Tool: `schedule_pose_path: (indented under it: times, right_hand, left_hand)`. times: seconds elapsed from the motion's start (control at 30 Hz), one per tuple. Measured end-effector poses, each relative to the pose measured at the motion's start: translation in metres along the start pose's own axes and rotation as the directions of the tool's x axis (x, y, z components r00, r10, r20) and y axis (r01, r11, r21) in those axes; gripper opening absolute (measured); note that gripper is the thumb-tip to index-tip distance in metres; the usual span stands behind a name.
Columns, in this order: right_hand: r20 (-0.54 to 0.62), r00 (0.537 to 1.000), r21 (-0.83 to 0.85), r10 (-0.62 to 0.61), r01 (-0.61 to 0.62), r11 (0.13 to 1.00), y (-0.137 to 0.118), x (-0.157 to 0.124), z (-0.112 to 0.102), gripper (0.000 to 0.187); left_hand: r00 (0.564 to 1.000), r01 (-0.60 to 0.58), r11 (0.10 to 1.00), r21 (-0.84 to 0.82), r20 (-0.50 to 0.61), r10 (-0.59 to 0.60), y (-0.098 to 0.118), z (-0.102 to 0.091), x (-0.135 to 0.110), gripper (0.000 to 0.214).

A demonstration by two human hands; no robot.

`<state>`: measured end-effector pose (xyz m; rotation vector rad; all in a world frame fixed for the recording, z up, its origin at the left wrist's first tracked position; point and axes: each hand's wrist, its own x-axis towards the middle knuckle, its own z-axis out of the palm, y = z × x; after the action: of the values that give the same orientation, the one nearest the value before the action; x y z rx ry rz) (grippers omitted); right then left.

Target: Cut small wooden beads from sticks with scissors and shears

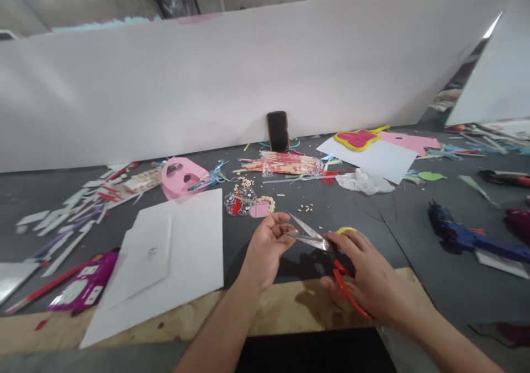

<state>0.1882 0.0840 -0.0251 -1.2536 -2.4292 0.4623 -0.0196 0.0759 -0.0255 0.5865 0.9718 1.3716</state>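
Observation:
Scissors with red handles (346, 296) are in my right hand (368, 276), with the fingers wrapped round the handles. Their blades (308, 234) stand apart and point toward my left hand (265, 246). The fingers of my left hand are pinched together close to the blade tips; whatever is between them is too small to make out. Just beyond the hands, a pink piece (260, 208) edged with small pale beads (271, 202) lies beside a clear flower-shaped dish (240, 202) holding small bits. A few loose pale pieces (306, 208) are scattered on the dark table.
White sheets (194, 240) and a purple packet (85, 282) lie left. A phone (278, 131) leans on the white partition (248, 75) behind packaged sticks (290, 163). A pink cutout (182, 177) is back left. A blue glue gun (467, 235) lies right.

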Motion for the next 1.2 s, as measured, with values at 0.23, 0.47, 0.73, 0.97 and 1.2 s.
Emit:
schedule_pose_path:
  times: [0.23,0.47,0.73,0.97,1.2]
  right_hand:
    - [0.056,0.997,-0.024,0.051,-0.050,0.998,-0.014,-0.006,-0.002,0.056]
    - [0.128,0.991,0.041,0.040,-0.046,0.998,-0.027,-0.015,-0.010,0.053]
    - [0.134,0.991,0.020,-0.001,-0.002,1.000,-0.036,-0.020,-0.005,0.050]
    - [0.045,0.995,-0.102,-0.092,0.096,0.990,-0.032,-0.015,0.002,0.057]
    - [0.133,0.988,0.011,-0.076,0.075,0.997,-0.038,-0.014,-0.002,0.060]
  left_hand:
    - [0.997,-0.036,0.992,0.122,0.076,0.027,-0.004,0.000,-0.003,0.056]
    - [0.995,0.005,0.983,0.185,0.093,-0.023,-0.003,-0.002,-0.015,0.064]
    - [0.998,0.028,0.988,0.151,0.051,-0.036,-0.007,-0.009,-0.029,0.069]
    - [0.999,0.000,0.988,0.152,0.052,-0.008,-0.004,-0.011,-0.032,0.066]
    - [0.997,-0.007,0.991,0.136,0.078,-0.003,-0.001,-0.013,-0.033,0.066]
